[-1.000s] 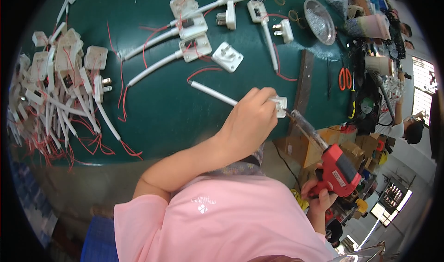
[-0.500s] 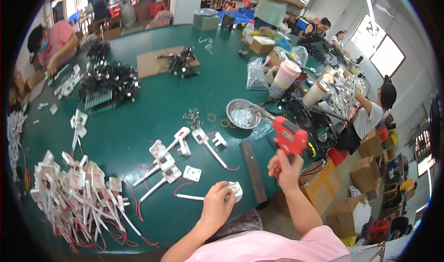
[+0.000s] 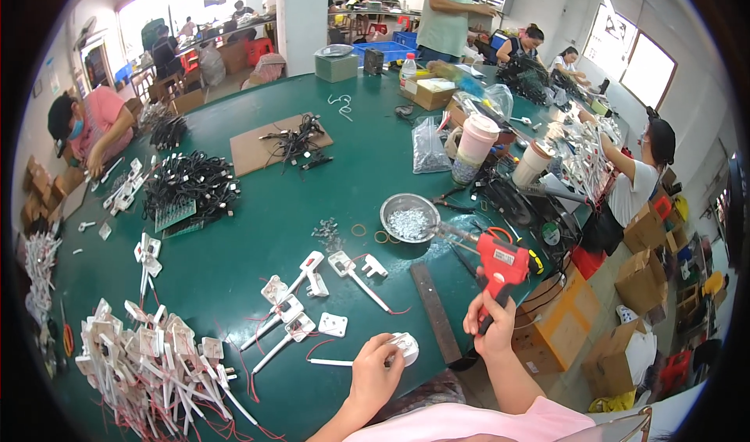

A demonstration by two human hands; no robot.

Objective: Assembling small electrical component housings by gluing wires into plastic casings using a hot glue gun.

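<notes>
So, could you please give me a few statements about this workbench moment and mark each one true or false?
1. The right hand grips a red power screwdriver. True.
2. The left hand rests on a white plastic part. True.
3. The metal bowl holds red wires. False: it holds small silvery pieces.
4. The table is yellow. False: it is green.

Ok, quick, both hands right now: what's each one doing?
Left hand: fingers closed on the white plug part, pinning it to the green table.
Right hand: closed around the red power screwdriver, held upright.
</notes>
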